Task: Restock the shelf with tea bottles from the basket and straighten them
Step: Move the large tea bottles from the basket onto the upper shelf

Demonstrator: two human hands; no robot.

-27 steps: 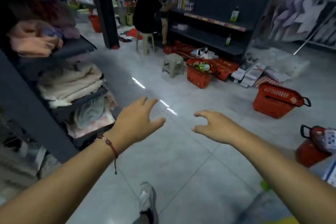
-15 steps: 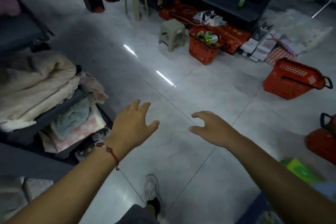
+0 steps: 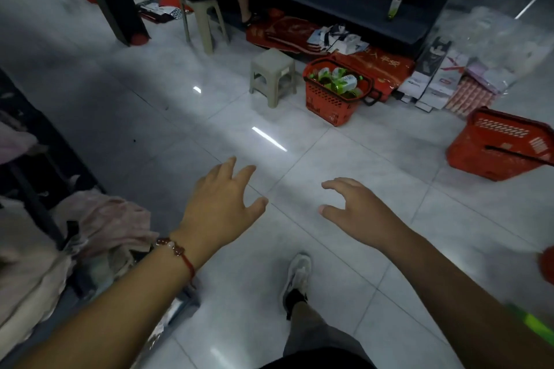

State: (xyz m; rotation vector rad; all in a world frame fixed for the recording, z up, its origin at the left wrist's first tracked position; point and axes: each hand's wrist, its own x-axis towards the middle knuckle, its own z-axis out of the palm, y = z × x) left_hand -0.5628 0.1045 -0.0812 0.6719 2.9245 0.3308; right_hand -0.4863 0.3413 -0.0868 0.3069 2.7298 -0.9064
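Closest in, both hands reach out over the floor, holding nothing: the left hand (image 3: 223, 207) has its fingers spread and straight, a red bracelet (image 3: 177, 250) at the wrist; the right hand (image 3: 352, 207) has fingers loosely curved and apart, thumb out. One shoe (image 3: 295, 278) steps forward on the pale, glossy tile floor (image 3: 180, 135), which mirrors the ceiling lights and looks slick underfoot. At the left stands a dark rack with folded cloth (image 3: 99, 228).

Farther on, beside a small plastic stool (image 3: 271, 75), sits the red basket (image 3: 329, 99) with the green-and-white tea bottles (image 3: 338, 82) heaped inside, well apart from the hands. They look like filled plastic bottles: fairly heavy, firm, smooth, probably best gripped around the middle. A second red basket (image 3: 503, 147) lies tipped at the right. Behind is the dark shelf (image 3: 344, 3), with one bottle (image 3: 395, 4) upright and someone seated on a taller stool (image 3: 204, 21).
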